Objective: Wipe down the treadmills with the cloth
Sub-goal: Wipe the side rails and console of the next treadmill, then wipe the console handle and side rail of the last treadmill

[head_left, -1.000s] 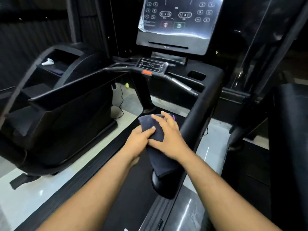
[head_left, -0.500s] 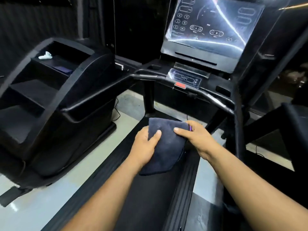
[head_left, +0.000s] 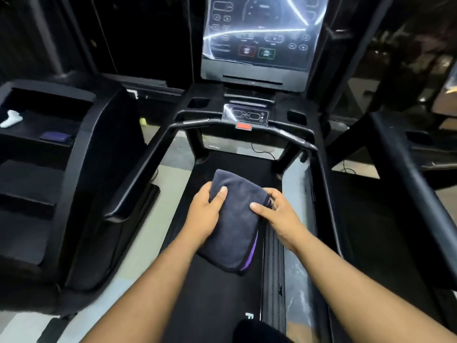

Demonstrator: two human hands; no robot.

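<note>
Cloth (head_left: 235, 219) folded, dark with purple edge, held mid-air over treadmill belt (head_left: 215, 293), likely being refolded for a fresh face. Left hand (head_left: 206, 216) grips left edge, thumb on top. Right hand (head_left: 277, 214) pinches right edge, fingers curled. Beyond: handrail bar (head_left: 197, 123), console screen (head_left: 259, 33) unwiped, probably next.

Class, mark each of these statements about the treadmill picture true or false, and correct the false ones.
1. Both hands hold the folded dark grey cloth. True: left hand and right hand each grip a side.
2. The cloth has a purple edge. True.
3. The cloth is pressed on the treadmill's console screen. False: it is held above the black running belt.
4. The small red tab sits below the screen. True.
5. The white object lies on the belt. False: it lies on a shelf at left.
</note>
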